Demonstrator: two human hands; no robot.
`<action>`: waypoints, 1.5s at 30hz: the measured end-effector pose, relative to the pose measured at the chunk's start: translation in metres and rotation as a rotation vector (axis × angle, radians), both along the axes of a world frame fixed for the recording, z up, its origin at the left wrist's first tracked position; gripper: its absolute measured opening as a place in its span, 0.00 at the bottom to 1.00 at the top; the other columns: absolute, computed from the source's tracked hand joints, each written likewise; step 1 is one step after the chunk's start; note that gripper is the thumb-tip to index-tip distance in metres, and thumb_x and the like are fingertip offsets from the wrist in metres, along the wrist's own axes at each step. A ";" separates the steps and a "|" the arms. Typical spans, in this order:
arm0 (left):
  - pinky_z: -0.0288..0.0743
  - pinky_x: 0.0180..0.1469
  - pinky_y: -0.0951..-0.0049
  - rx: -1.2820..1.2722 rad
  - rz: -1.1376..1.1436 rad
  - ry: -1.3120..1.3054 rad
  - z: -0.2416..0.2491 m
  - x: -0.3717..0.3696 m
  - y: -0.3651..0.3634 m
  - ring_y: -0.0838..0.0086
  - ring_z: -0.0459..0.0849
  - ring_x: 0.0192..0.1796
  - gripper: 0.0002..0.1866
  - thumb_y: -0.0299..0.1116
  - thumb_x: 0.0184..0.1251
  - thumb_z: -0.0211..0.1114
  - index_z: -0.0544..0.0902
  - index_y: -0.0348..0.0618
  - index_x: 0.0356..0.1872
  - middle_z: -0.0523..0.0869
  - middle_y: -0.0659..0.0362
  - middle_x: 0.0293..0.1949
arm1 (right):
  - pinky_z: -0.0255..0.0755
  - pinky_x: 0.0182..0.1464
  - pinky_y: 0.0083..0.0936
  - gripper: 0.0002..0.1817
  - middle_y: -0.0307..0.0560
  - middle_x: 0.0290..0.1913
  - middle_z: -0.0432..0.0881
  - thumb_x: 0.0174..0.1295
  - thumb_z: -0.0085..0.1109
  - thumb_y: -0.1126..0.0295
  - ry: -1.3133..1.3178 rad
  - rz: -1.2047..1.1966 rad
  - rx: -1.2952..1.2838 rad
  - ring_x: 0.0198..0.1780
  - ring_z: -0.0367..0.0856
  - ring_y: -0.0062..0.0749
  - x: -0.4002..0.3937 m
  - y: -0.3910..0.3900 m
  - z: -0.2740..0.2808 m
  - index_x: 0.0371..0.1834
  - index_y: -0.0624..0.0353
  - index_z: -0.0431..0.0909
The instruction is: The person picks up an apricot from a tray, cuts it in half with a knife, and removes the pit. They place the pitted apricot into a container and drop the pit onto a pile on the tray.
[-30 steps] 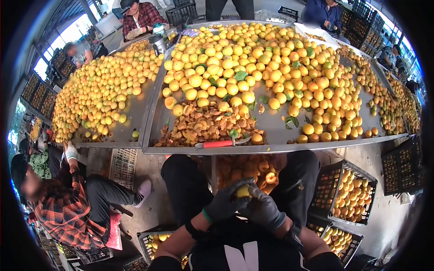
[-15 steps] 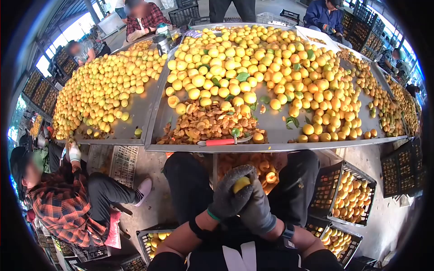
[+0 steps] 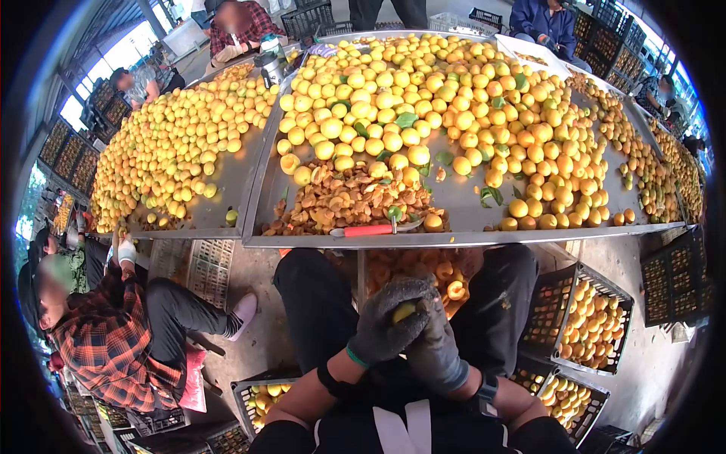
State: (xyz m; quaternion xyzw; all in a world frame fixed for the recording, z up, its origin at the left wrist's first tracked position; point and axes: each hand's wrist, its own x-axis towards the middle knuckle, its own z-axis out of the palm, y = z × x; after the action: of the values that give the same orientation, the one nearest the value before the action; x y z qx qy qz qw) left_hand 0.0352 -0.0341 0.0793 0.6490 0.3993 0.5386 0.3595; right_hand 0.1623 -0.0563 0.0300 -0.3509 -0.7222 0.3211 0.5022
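In front of my lap, my left hand (image 3: 384,324), in a dark grey glove with a green cuff, is closed around a yellow apricot (image 3: 404,311). Pressed against it from the other side is my gloved right hand (image 3: 437,340), also closed about the fruit; its fingertips are partly hidden. Only a small patch of apricot shows between the gloves. Beyond them, a red-handled knife (image 3: 369,230) lies along the near edge of the metal table (image 3: 454,240). Behind the knife is a heap of brownish apricot pieces (image 3: 352,198). Halved apricots (image 3: 446,272) lie below the table between my knees.
Whole apricots (image 3: 378,98) are piled over the table, with loose leaves among them. Crates of apricots (image 3: 594,321) stand on the floor at right, and another crate (image 3: 265,397) at lower left. A person in a plaid shirt (image 3: 113,348) sits at left; others work around the table.
My hands stay together around the apricot, turned slightly, and less of the fruit shows now. The camera view has shifted a little.
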 end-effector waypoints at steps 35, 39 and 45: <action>0.72 0.60 0.59 0.152 -0.106 0.224 -0.030 -0.017 -0.001 0.55 0.78 0.60 0.18 0.31 0.62 0.65 0.79 0.41 0.54 0.81 0.51 0.55 | 0.73 0.56 0.26 0.17 0.43 0.54 0.74 0.74 0.42 0.61 0.737 0.079 -1.056 0.55 0.75 0.26 -0.006 0.004 0.025 0.59 0.57 0.66; 0.72 0.60 0.59 0.197 0.016 0.129 -0.024 -0.008 -0.005 0.55 0.79 0.58 0.13 0.27 0.65 0.60 0.81 0.41 0.50 0.82 0.51 0.53 | 0.71 0.58 0.26 0.15 0.45 0.55 0.73 0.74 0.40 0.64 0.463 -0.063 -0.600 0.57 0.74 0.27 -0.017 -0.005 0.003 0.58 0.59 0.66; 0.74 0.57 0.64 0.146 0.113 0.072 -0.022 -0.001 0.006 0.59 0.82 0.53 0.11 0.26 0.68 0.58 0.81 0.39 0.49 0.84 0.50 0.47 | 0.66 0.59 0.27 0.15 0.47 0.55 0.68 0.69 0.43 0.74 0.625 -0.042 -0.656 0.54 0.70 0.29 -0.023 0.000 0.013 0.57 0.60 0.61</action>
State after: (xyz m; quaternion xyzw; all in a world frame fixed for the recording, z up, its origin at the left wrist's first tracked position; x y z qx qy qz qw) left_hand 0.0344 -0.0284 0.0572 0.6689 0.4078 0.5619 0.2655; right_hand 0.1395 -0.0560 0.0426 -0.3920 -0.3888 0.6133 0.5649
